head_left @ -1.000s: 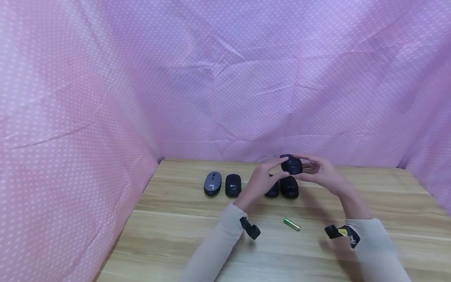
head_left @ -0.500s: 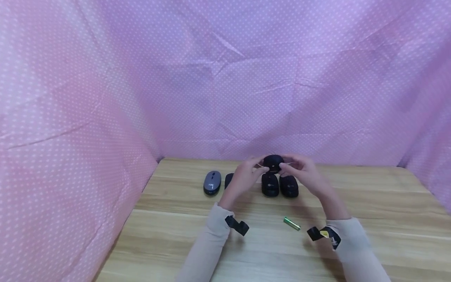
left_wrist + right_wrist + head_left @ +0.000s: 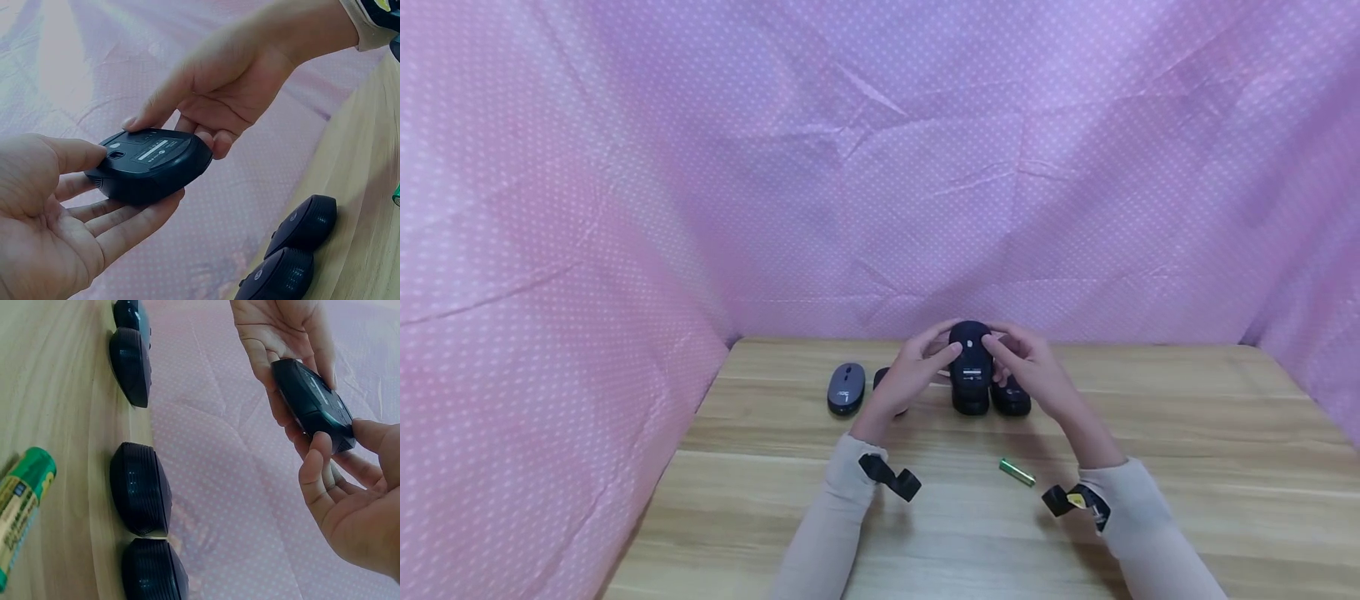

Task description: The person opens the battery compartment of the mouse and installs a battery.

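Note:
A black computer mouse (image 3: 972,354) is held up above the table between both hands, its underside with a white label facing the head camera. My left hand (image 3: 913,371) grips one side, thumb on the underside and fingers beneath, as the left wrist view shows. From the other side my right hand (image 3: 1030,367) pinches the same mouse (image 3: 315,403), thumb on its bottom face. Directly below the held mouse stands another black mouse (image 3: 970,404), partly covered by it, and a further black mouse (image 3: 1012,398) is beside that one under my right hand.
A grey mouse (image 3: 846,388) stands at the left of the row. Beside it a black mouse (image 3: 880,379) is mostly hidden by my left hand. A green battery (image 3: 1017,472) lies nearer on the wooden table (image 3: 737,500). A pink dotted cloth (image 3: 880,208) hangs behind.
Both hands have moved left with the mouse. It has been turned so that its labelled underside now faces the head camera.

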Tool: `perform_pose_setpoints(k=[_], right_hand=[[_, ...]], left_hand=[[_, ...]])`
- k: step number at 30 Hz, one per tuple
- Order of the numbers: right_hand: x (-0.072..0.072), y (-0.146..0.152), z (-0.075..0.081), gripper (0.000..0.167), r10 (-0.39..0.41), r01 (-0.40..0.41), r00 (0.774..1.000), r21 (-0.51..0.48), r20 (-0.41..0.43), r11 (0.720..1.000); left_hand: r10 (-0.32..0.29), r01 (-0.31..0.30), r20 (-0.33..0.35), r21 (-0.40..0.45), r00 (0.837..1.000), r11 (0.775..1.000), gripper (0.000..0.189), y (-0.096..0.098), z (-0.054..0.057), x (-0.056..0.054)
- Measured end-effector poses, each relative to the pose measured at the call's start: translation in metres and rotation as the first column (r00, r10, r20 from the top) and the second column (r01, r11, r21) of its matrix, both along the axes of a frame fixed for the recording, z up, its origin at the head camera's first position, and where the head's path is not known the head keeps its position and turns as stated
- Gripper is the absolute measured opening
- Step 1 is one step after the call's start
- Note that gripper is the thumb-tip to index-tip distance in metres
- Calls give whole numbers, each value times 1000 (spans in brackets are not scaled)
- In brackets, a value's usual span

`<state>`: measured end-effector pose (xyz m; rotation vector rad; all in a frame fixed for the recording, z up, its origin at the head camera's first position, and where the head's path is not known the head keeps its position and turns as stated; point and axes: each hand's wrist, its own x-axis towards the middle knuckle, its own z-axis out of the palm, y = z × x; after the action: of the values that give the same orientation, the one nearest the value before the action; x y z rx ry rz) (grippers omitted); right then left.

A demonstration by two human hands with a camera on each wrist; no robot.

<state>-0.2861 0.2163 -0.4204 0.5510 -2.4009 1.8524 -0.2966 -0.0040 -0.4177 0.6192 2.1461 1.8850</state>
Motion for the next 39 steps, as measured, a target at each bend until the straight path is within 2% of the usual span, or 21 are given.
perform_pose_setpoints(k=[8, 17, 24, 31, 39], right_hand=[[1, -3, 0, 41, 27, -25, 998, 26, -64, 999], [0, -3, -2, 49, 32, -25, 996, 92, -80, 995], [0, -3, -5, 47, 44, -40, 997, 65, -64, 997], [1, -6, -8, 42, 16, -7, 994, 83, -108, 996], [1, -7, -10, 42, -7, 16, 994, 88, -106, 996]], left_hand=[[-6, 4, 41, 33, 999, 999, 46, -4, 0, -2], [-15, 13, 54, 31, 998, 999, 46, -5, 1, -2], [-18, 17, 54, 25, 998, 1000, 47, -5, 0, -1], [-31, 29, 50, 30, 998, 999, 56, -4, -1, -2], [-16, 15, 52, 27, 999, 1000, 53, -3, 0, -1]])
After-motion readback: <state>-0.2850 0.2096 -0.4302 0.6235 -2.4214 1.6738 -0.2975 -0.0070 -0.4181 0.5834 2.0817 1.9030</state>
